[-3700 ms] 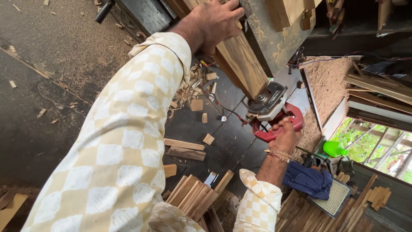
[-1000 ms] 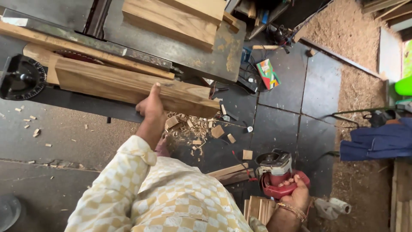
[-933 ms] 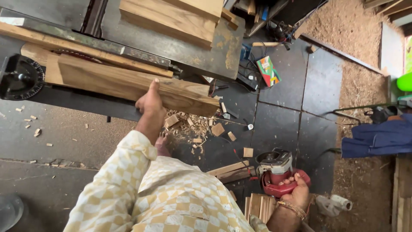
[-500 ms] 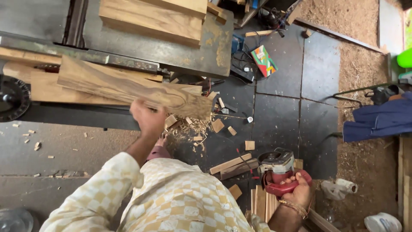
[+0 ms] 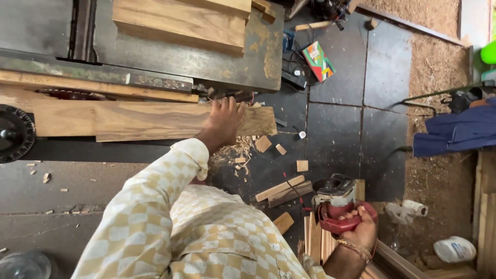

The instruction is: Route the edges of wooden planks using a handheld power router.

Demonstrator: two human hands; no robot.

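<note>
On the far left, at nine o'clock: a round black wheel (image 5: 15,133) sits at the edge of the bench (image 5: 77,186).
Long board: a long wooden board (image 5: 129,120) lies flat across the bench, from the wheel side toward the middle. It lies level, so its own weight keeps it from sliding.
Left hand: the left hand (image 5: 223,123) lies flat on the right end of the long board, at about twelve o'clock from the person's body. The fingers are spread wide and press down on top, not wrapped around. I think the flat palm keeps the board from moving.
Sleeve: a yellow and white checked sleeve (image 5: 150,217) runs up to that hand.
Top of the view: a thick wood block (image 5: 178,23) rests on a dark metal machine top (image 5: 258,62), out of the way.
Floor bits: small wood scraps (image 5: 263,143) and chips lie on the dark floor (image 5: 382,129) just under the board's end, where cut pieces would drop.
Right hand: at about five o'clock, the right hand (image 5: 361,230) is closed around a red power tool (image 5: 338,206). It holds the tool low, over a stack of wood strips (image 5: 315,237), well apart from the long board.
Far right, at three o'clock: a blue cloth (image 5: 454,132) lies on sawdust.
</note>
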